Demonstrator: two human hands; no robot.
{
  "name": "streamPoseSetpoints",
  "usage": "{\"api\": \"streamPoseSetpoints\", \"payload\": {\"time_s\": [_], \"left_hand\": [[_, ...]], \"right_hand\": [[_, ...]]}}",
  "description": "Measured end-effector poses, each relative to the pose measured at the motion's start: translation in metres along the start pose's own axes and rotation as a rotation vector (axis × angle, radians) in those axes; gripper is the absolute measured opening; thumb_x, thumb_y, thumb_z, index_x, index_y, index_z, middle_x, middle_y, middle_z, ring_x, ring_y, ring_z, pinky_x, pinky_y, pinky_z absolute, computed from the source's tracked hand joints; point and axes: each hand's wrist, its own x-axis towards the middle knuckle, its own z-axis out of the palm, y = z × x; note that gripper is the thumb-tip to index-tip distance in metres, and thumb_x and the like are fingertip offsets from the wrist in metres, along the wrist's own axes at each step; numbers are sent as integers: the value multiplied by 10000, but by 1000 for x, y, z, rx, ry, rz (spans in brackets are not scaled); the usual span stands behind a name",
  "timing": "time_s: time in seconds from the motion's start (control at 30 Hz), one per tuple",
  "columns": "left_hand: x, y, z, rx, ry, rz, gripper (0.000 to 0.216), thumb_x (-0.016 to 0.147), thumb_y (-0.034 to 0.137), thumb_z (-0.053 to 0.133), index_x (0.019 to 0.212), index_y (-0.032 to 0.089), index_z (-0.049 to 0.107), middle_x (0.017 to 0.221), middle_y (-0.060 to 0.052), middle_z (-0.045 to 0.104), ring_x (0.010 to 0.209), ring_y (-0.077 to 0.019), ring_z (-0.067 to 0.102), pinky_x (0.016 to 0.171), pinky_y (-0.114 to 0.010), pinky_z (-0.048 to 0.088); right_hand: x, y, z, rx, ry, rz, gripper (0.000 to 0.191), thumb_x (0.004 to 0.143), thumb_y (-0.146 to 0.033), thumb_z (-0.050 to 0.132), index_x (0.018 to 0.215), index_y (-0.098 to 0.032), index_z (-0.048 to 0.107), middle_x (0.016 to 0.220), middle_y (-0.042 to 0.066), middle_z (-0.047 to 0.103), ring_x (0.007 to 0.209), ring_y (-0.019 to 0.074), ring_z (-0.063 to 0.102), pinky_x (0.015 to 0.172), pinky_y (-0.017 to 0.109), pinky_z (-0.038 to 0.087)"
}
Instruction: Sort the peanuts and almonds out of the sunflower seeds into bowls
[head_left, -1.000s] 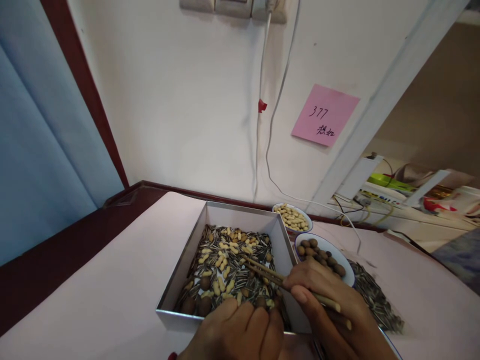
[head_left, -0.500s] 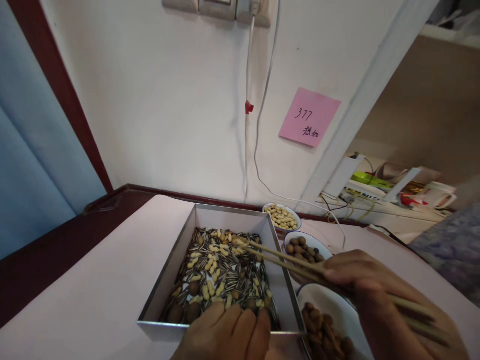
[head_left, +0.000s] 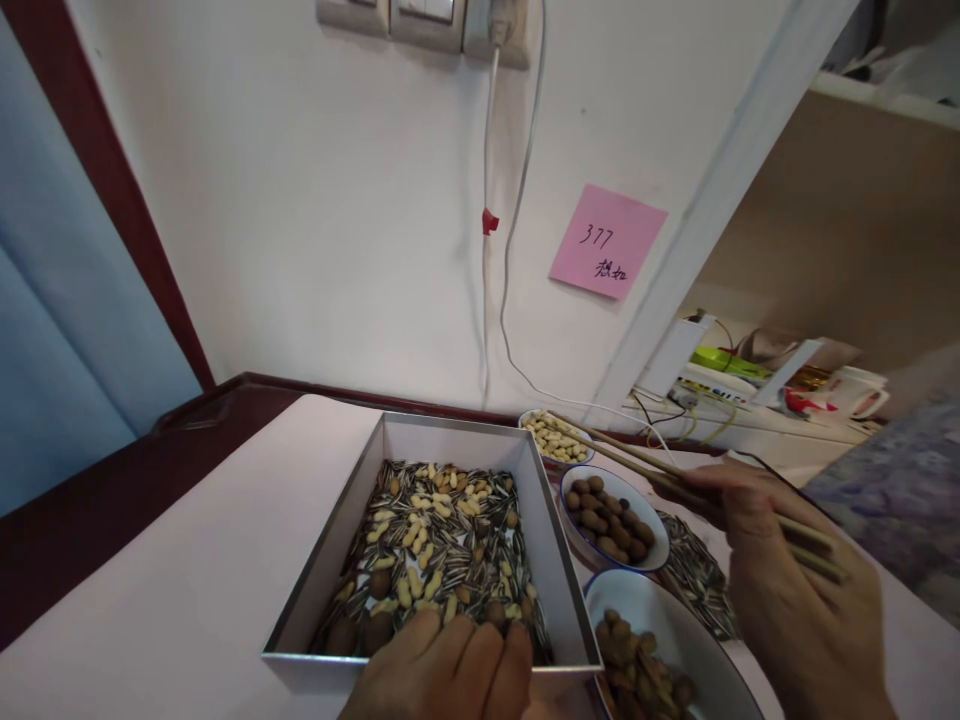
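The right hand point(head_left: 799, 570) is closing its fingers around wooden chopsticks point(head_left: 670, 485), whose tips are hanging over the peanut bowl point(head_left: 560, 465) at the metal box's point(head_left: 544, 540) two o'clock. At six o'clock, the left hand point(head_left: 450, 665) is gripping the box's rim, beside sunflower seeds point(head_left: 457, 548).

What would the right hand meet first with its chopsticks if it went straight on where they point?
Probably the peanuts in the far bowl: the chopsticks in the right hand end over them, but whether they touch is unclear.
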Motion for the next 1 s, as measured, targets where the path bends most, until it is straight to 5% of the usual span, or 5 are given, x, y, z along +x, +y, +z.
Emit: {"api": "streamPoseSetpoints", "payload": {"time_s": [0.17, 0.4, 0.5, 1.0], "left_hand": [[-2, 0, 1, 7, 7, 36, 91, 863, 186, 663, 951, 162, 651, 609, 74, 526, 481, -113, 481, 441, -336, 318], [-1, 2, 0, -7, -21, 10, 85, 865, 148, 650, 948, 166, 644, 603, 74, 524, 487, -114, 490, 443, -339, 311], [-2, 3, 0, -15, -18, 10, 72, 872, 164, 652, 944, 161, 647, 597, 72, 514, 480, -116, 484, 441, -346, 306], [-2, 5, -1, -21, -17, -14, 57, 885, 186, 643, 937, 164, 653, 591, 70, 512, 484, -109, 474, 460, -338, 296]], "right_hand": [[-14, -26, -8, 12, -66, -77, 214, 994, -387, 558, 947, -265, 727, 1041, 17, 696, 1015, 182, 639, 827, 246, 534], [-16, -51, -1, -160, -572, -327, 228, 1014, -266, 474, 868, -244, 647, 803, 2, 666, 723, 131, 667, 592, 176, 521], [-19, -52, 9, -187, -691, -345, 244, 1028, -238, 452, 827, -220, 588, 737, -8, 616, 649, 108, 624, 576, 188, 492], [-25, -51, 21, -118, -771, -277, 254, 1044, -237, 433, 816, -219, 544, 746, -19, 583, 655, 96, 582, 583, 192, 447]]}}
